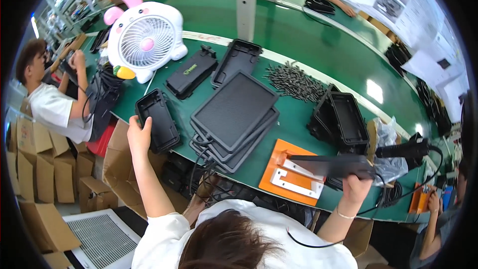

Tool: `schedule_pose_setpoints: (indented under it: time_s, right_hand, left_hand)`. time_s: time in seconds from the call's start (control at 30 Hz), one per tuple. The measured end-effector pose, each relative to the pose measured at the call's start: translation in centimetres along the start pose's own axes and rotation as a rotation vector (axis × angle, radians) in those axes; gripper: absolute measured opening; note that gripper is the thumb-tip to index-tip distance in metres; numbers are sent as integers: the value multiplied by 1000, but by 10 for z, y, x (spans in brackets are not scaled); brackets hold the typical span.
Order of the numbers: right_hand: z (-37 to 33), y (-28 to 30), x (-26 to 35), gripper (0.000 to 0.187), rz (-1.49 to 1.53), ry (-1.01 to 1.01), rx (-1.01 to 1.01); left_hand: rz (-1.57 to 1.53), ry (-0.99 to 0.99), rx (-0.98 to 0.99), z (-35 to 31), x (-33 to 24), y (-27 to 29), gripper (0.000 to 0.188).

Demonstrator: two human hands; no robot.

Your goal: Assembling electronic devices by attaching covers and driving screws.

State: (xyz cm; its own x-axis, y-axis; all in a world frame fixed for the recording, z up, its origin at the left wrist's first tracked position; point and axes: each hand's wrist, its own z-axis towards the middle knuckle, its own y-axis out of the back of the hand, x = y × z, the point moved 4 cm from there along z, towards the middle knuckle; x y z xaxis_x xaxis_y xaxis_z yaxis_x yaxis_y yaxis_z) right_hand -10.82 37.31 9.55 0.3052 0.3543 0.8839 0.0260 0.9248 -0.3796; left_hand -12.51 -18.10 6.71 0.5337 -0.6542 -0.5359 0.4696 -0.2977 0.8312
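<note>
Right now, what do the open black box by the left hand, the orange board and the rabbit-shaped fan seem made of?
Open black box: probably moulded plastic, low-sheen, with rounded corners. Orange board: perhaps smooth plastic, evenly coloured, though painted metal is possible. Rabbit-shaped fan: likely glossy plastic, rounded body with thin grille ribs.

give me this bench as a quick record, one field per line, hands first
left hand: at the edge of an open black case
right hand: holding a flat black panel above an orange fixture; contact unclear
centre: stacked black panels
far side: pile of small dark pieces
far left: white fan, pink ears
</note>
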Motion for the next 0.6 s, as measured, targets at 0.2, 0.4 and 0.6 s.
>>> schedule_pose_setpoints:
  time_s: [0.2, 0.4, 0.6]
  right_hand:
    - [23, -57, 19, 22, -390, -57, 195]
    - [14, -42, -4, 35, -447, -143, 204]
    - [-29, -58, 31, 21, -810, 669, -223]
  left_hand:
    - [45, -163, -197, 13, 20, -13, 25]
    - [-311, -280, -561, 2, -3, 29, 21]
    - [-625, -328, -747, -35, -43, 84, 13]
